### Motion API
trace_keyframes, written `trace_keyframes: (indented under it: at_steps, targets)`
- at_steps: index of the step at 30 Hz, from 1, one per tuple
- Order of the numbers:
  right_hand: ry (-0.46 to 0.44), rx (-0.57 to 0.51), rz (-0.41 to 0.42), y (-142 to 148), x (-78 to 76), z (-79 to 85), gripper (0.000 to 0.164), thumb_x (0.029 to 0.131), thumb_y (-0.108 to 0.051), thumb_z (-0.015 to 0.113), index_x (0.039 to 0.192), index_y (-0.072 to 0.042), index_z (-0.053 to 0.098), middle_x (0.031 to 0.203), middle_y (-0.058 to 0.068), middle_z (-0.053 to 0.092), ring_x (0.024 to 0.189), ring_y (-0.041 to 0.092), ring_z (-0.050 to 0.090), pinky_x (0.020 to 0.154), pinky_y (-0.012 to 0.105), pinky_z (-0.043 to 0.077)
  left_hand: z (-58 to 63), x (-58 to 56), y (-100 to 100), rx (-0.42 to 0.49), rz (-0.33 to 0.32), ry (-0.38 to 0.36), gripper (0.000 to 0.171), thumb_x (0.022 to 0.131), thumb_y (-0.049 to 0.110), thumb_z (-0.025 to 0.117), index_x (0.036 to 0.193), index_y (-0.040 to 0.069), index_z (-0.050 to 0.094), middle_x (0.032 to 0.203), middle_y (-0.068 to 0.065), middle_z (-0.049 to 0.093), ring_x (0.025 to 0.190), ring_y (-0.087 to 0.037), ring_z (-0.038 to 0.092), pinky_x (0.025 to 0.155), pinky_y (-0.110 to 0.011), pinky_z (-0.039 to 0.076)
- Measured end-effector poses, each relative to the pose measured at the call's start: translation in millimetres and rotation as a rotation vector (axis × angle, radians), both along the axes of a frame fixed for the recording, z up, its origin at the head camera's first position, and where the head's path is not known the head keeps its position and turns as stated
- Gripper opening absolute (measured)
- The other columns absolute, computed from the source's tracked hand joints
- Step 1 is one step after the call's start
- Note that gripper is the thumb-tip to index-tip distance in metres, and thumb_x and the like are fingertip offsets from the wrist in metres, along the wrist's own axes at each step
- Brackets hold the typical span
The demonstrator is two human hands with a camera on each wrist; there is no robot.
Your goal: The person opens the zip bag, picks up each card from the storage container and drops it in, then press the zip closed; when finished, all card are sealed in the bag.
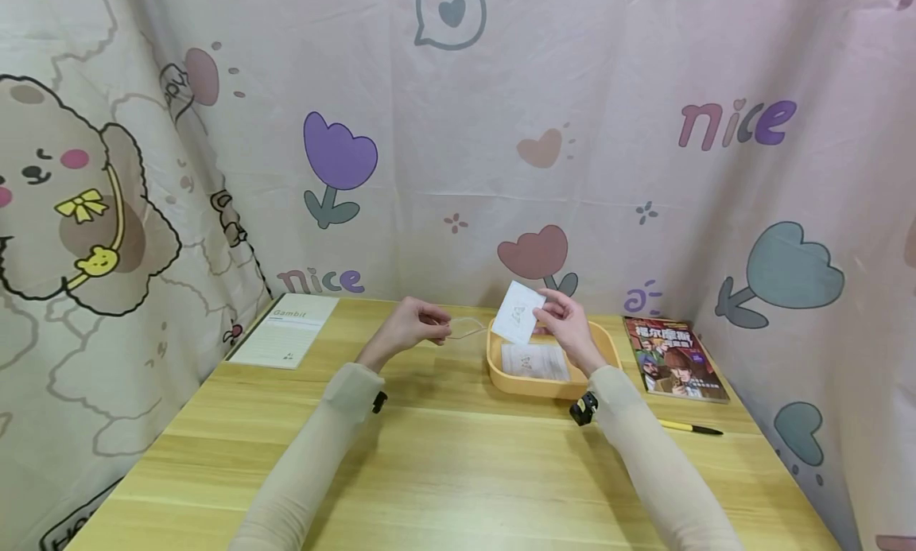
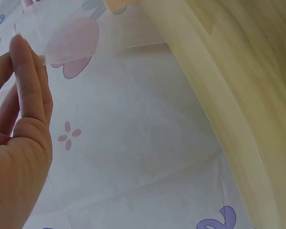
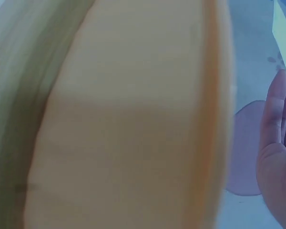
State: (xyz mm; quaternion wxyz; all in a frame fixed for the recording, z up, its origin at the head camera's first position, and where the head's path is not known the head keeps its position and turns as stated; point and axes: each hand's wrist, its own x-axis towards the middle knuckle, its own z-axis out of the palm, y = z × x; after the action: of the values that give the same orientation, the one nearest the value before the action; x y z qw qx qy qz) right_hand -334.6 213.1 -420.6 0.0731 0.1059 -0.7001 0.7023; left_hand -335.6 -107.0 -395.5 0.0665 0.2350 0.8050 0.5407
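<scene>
There is room to pass low over the table (image 1: 472,471) between the sleeves (image 1: 315,448); beyond, the tray (image 1: 531,386) blocks the way.

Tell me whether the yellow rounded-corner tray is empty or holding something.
Holding something: in the head view, a flat white rectangular item with a printed mark lies inside the yellow rounded-corner tray.

Curtain (image 1: 444,114): pale cloth, far, left and right, with flowers (image 1: 339,157) and hearts (image 1: 541,149)
Left side: fluffy animal (image 1: 32,217) with a yellow bow (image 1: 82,206)
Surface (image 1: 458,471): yellow-brown wood with stripes
Light: bright
</scene>
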Motion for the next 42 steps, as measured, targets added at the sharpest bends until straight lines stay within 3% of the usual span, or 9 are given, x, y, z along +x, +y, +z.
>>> trace_keyframes:
  at_steps: [11,20,23,29,33,36,40,42]
  targets:
    - [0.123,-0.108,-0.023,-20,5.5,18.3,0.045,0.091,0.0,0.065,0.135,0.0,0.052,0.081,-0.002,0.061,0.072,0.011,0.063,0.067,0.037,0.064,5.0,-1.1,1,0.012,0.006,0.008,0.026,0.085,0.003,0.073,0.108,-0.007,0.07,0.089,-0.018,0.072,0.069,-0.019,0.071,0.068,-0.033,0.063]
    - [0.274,-0.121,0.016,-45,7.3,31.9,0.043,0.091,0.003,0.064,0.131,0.005,0.05,0.082,0.002,0.059,0.069,0.017,0.063,0.068,0.049,0.062,7.7,-0.5,0,0.031,0.017,0.006,0.027,0.085,0.004,0.074,0.109,-0.008,0.07,0.089,-0.018,0.073,0.069,-0.019,0.072,0.068,-0.032,0.063]
    - [0.305,-0.123,0.032,-54,7.1,35.3,0.042,0.091,0.004,0.063,0.131,0.007,0.049,0.081,0.003,0.057,0.068,0.018,0.064,0.067,0.045,0.063,7.3,-1.0,0,0.031,0.017,0.006,0.028,0.085,0.005,0.075,0.109,-0.007,0.07,0.091,-0.02,0.073,0.07,-0.02,0.072,0.069,-0.032,0.063]
    - [0.34,-0.01,0.028,-69,9.1,41.5,0.039,0.092,0.003,0.063,0.129,0.003,0.051,0.089,0.016,0.059,0.072,0.016,0.066,0.066,0.031,0.063,5.0,-2.0,0,0.027,0.016,0.024,0.029,0.085,0.006,0.075,0.111,-0.007,0.069,0.09,-0.018,0.073,0.07,-0.021,0.072,0.069,-0.033,0.063]
    - [0.36,0.078,0.019,-77,23.5,53.9,0.038,0.092,0.006,0.061,0.128,0.007,0.05,0.094,0.029,0.059,0.083,0.037,0.064,0.066,0.026,0.062,2.9,-1.7,-1,0.032,0.01,0.061,0.027,0.085,0.007,0.075,0.109,-0.006,0.071,0.088,-0.016,0.074,0.07,-0.021,0.072,0.067,-0.033,0.063]
    - [0.383,0.112,0.024,-81,33.7,61.7,0.037,0.091,0.008,0.06,0.126,0.01,0.049,0.092,0.033,0.058,0.079,0.039,0.064,0.066,0.024,0.062,1.8,-1.0,-1,0.042,0.001,0.086,0.026,0.085,0.008,0.075,0.107,-0.006,0.071,0.089,-0.018,0.074,0.069,-0.022,0.072,0.065,-0.031,0.063]
    - [0.417,0.14,0.009,-81,34.8,61.6,0.034,0.092,0.008,0.059,0.124,0.006,0.05,0.091,0.032,0.058,0.071,0.013,0.064,0.067,0.023,0.062,1.1,-0.8,0,0.055,-0.01,0.103,0.028,0.084,0.007,0.076,0.108,-0.007,0.071,0.09,-0.021,0.074,0.071,-0.026,0.073,0.064,-0.029,0.062]
    - [0.427,0.142,0.001,-82,35.3,62.2,0.033,0.092,0.007,0.059,0.124,0.006,0.05,0.091,0.031,0.058,0.071,0.007,0.063,0.068,0.022,0.061,1.2,-1.0,0,0.052,-0.012,0.11,0.029,0.084,0.007,0.076,0.109,-0.008,0.07,0.089,-0.021,0.074,0.071,-0.026,0.073,0.064,-0.028,0.062]
